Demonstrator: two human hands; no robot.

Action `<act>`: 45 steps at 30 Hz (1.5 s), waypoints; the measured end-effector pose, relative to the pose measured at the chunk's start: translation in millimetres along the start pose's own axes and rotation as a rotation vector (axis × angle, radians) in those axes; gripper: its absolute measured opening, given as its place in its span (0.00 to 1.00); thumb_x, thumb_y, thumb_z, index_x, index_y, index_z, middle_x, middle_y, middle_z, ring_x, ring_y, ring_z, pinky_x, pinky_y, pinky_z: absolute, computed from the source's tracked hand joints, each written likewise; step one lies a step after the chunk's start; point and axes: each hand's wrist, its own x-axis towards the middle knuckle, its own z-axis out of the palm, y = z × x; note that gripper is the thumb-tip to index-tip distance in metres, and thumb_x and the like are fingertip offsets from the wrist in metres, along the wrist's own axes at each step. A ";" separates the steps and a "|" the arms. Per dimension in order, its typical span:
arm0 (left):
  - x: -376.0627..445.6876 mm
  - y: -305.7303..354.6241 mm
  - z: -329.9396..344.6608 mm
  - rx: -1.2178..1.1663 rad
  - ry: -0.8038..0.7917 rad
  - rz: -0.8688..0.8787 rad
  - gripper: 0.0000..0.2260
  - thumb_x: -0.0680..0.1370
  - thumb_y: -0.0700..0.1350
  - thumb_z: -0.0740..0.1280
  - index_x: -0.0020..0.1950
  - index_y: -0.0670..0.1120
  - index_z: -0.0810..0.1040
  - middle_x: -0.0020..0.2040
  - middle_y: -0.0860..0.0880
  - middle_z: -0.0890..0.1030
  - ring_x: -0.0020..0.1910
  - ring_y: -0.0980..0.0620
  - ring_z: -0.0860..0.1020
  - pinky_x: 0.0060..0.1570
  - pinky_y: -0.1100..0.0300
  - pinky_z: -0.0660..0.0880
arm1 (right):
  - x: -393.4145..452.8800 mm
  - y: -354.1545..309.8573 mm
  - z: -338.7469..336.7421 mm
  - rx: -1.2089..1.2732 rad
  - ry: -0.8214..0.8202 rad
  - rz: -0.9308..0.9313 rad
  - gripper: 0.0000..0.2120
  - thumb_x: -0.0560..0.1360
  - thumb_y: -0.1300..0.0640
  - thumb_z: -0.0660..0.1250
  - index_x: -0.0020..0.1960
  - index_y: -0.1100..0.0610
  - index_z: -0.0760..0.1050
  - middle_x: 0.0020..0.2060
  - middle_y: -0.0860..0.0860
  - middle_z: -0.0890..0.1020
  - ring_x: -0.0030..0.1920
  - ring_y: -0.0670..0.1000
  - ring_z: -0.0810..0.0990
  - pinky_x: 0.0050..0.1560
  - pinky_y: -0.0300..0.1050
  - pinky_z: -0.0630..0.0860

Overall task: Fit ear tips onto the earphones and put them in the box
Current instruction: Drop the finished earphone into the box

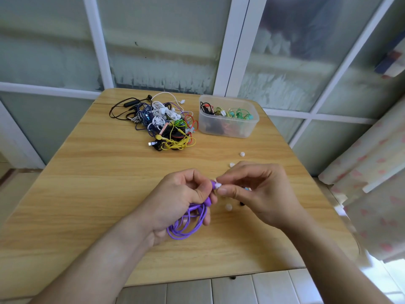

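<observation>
Frosted window panes back the wooden counter (87, 172). Nearer me than the clear box (228, 126), my left hand (175, 200) curls closed around coiled purple earphones (186, 224), while my right hand (258, 194) fingers pinch a white ear tip (218, 184) against one bud. Loose tips (242, 154) lie between us.

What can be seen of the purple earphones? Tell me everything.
The purple earphones are a wired pair with a thin, glossy cord coiled in loose loops, gathered in the left hand above the wooden table. One earbud pokes up between the fingers, where the right hand presses a white ear tip onto it.
</observation>
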 end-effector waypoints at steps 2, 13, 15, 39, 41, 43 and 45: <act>0.2 0.9 2.9 -0.059 0.043 -0.007 0.07 0.78 0.37 0.65 0.40 0.39 0.74 0.37 0.39 0.78 0.24 0.45 0.74 0.26 0.61 0.72 | -0.1 -1.1 4.4 -0.073 0.078 -0.021 0.09 0.66 0.59 0.77 0.45 0.55 0.84 0.39 0.49 0.86 0.39 0.50 0.84 0.41 0.42 0.79; 0.1 2.3 2.1 -0.024 0.136 0.059 0.08 0.78 0.38 0.65 0.38 0.42 0.75 0.35 0.40 0.79 0.24 0.45 0.75 0.25 0.61 0.72 | 0.6 -5.4 11.5 0.048 0.054 0.049 0.06 0.70 0.60 0.73 0.46 0.61 0.84 0.38 0.53 0.86 0.39 0.54 0.85 0.39 0.36 0.78; -0.1 2.6 0.9 0.007 0.119 0.057 0.08 0.78 0.37 0.65 0.39 0.41 0.75 0.36 0.40 0.79 0.24 0.44 0.74 0.25 0.59 0.72 | 0.6 -4.5 11.3 0.071 0.056 0.068 0.07 0.70 0.60 0.72 0.45 0.62 0.83 0.37 0.57 0.86 0.38 0.59 0.85 0.39 0.41 0.80; -4.0 5.9 0.1 -0.033 0.031 0.040 0.07 0.77 0.39 0.65 0.39 0.41 0.74 0.36 0.39 0.79 0.23 0.46 0.74 0.25 0.63 0.72 | 0.8 4.1 15.4 0.534 -0.059 0.274 0.13 0.67 0.52 0.77 0.47 0.59 0.83 0.41 0.61 0.83 0.41 0.56 0.83 0.47 0.47 0.80; -4.1 6.4 -0.5 -0.039 0.032 0.040 0.07 0.77 0.40 0.65 0.39 0.41 0.74 0.36 0.40 0.79 0.23 0.46 0.74 0.25 0.62 0.72 | 1.1 4.5 15.8 0.555 -0.052 0.278 0.14 0.67 0.51 0.78 0.47 0.59 0.83 0.43 0.61 0.84 0.43 0.56 0.83 0.48 0.47 0.80; -4.0 6.6 -1.1 -0.035 0.035 0.043 0.07 0.78 0.39 0.65 0.40 0.41 0.73 0.35 0.41 0.79 0.23 0.46 0.74 0.25 0.61 0.72 | 1.1 4.9 15.8 0.559 -0.050 0.282 0.13 0.67 0.52 0.77 0.47 0.60 0.83 0.43 0.61 0.83 0.43 0.56 0.83 0.48 0.48 0.80; -3.7 6.3 -1.5 0.008 0.044 0.063 0.07 0.78 0.38 0.64 0.40 0.40 0.73 0.35 0.41 0.80 0.23 0.45 0.74 0.25 0.61 0.72 | 1.2 4.8 15.4 0.551 -0.051 0.288 0.12 0.68 0.53 0.76 0.48 0.60 0.82 0.43 0.61 0.83 0.44 0.57 0.83 0.49 0.48 0.80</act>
